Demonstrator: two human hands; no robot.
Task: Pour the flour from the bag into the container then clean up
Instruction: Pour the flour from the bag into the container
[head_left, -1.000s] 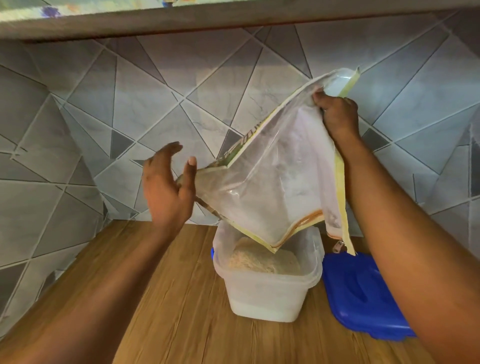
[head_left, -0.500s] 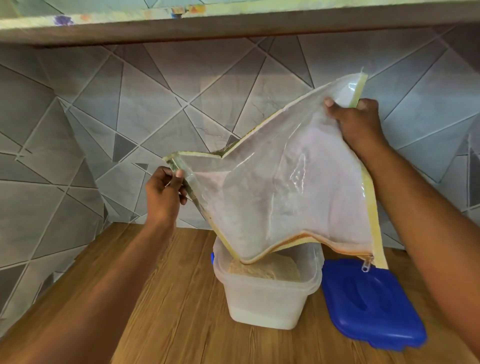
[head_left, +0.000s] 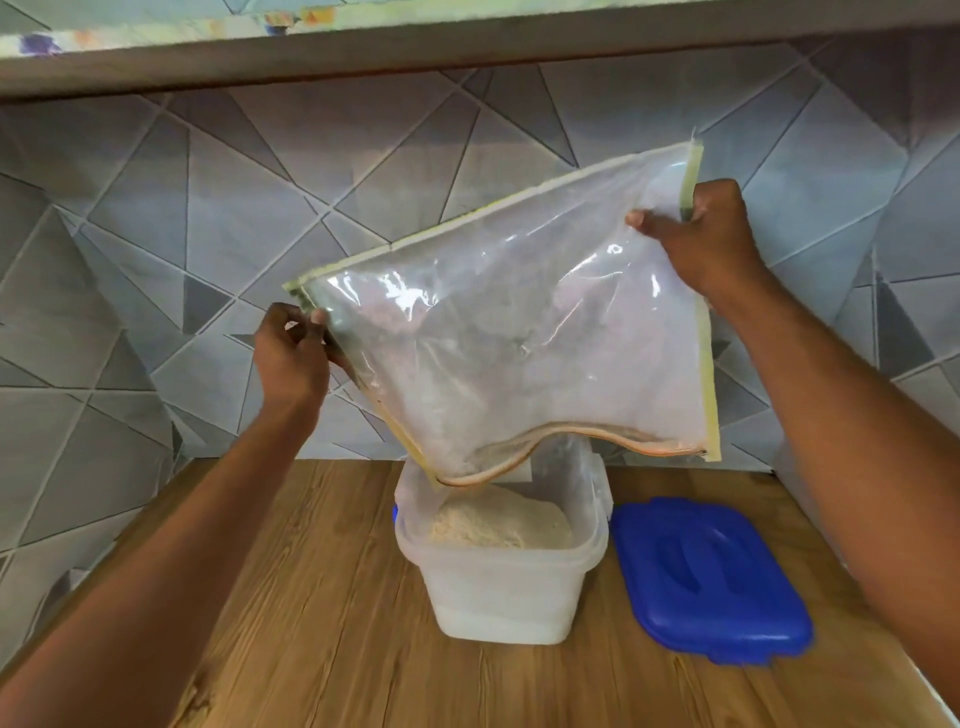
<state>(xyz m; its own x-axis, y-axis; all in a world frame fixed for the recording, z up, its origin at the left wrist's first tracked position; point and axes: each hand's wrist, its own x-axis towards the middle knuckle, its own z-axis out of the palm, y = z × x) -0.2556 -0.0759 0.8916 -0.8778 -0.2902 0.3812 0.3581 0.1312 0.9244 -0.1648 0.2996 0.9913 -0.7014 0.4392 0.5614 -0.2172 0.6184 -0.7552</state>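
The left hand (head_left: 291, 358) pinches the bag's (head_left: 519, 332) lower left corner with curled fingers. The clear bag hangs mouth down over the open container (head_left: 498, 587), flour (head_left: 498, 525) heaped inside, standing on the table (head_left: 322, 623). The right hand (head_left: 706, 239) grips the bag's upper right edge. A blue lid (head_left: 711, 582) lies just beside the container.

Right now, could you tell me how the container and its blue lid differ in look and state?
The container is translucent white and deep; the blue lid is opaque and shallow. The container stands open under the bag with a mound of flour inside; the lid lies flat and holds nothing. Both rest on the wooden counter, side by side, the lid at the container's right.
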